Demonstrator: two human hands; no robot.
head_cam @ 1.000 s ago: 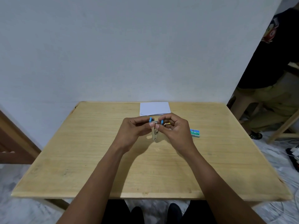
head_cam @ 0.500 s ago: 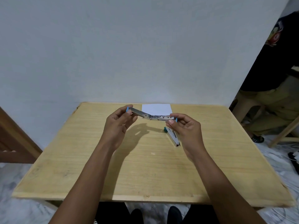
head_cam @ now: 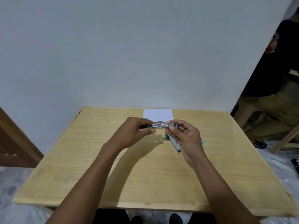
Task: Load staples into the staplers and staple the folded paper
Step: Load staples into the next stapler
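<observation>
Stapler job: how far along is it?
Nothing looks finished. In hand: the left hand and right hand hold the blue-ended metal stapler swung open, seemingly for loading. Left: a second teal-ended stapler lies on the wooden table, and the folded white paper lies beyond, untouched.

Pale wood, bright metal, white paper.
The desk [head_cam: 145, 175] is light wood with visible grain and a smooth, matt top. The held stapler [head_cam: 161, 126] shows shiny bare metal with a blue plastic end; the second stapler [head_cam: 175, 143] is duller grey metal with teal plastic. The folded paper [head_cam: 158, 114] is matt white.
</observation>
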